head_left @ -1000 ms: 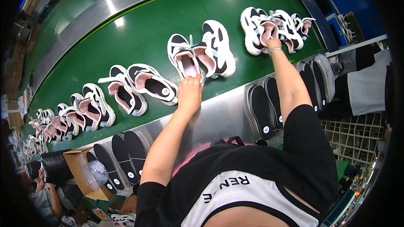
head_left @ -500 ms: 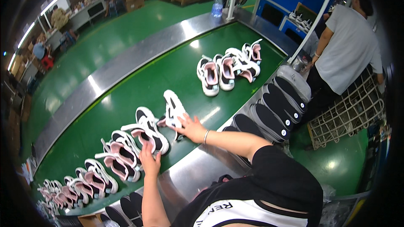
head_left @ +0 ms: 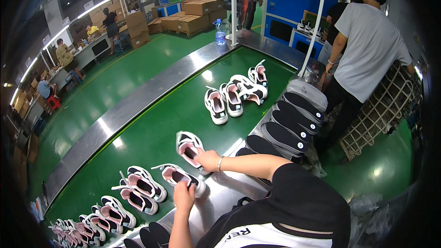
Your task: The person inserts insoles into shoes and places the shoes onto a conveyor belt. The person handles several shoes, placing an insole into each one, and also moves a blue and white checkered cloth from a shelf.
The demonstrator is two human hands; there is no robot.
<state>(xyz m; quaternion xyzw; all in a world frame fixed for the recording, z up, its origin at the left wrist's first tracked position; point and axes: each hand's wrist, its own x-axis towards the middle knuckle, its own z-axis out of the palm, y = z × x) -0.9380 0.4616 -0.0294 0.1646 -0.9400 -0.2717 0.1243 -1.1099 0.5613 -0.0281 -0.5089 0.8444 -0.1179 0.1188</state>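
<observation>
My left hand (head_left: 184,195) pinches the heel of a white and black sneaker (head_left: 172,173) with a pink lining, its tongue pointing left. My right hand (head_left: 209,161) grips the collar of a second such sneaker (head_left: 187,144), just beyond the first and upright, slightly smeared by motion. Both sneakers are at the near edge of a green belt (head_left: 151,149). To their left on the belt is a pair of like sneakers (head_left: 142,186), with a row of several more (head_left: 103,218) beyond it. Farther right stands another group of sneakers (head_left: 232,96), one lying on its side.
Stacks of black insoles (head_left: 275,135) line the metal ledge on my right, with more insoles (head_left: 156,234) near my left forearm. A water bottle (head_left: 220,32) stands on the far metal rim. At right, a person in a grey shirt (head_left: 370,46) is beside a wire cart (head_left: 379,110).
The right-hand sneaker, tipped over before, is now upright, with my fingers at its collar. The left-hand sneaker has come away from its neighbours toward the near edge. The head view has shifted upward.
</observation>
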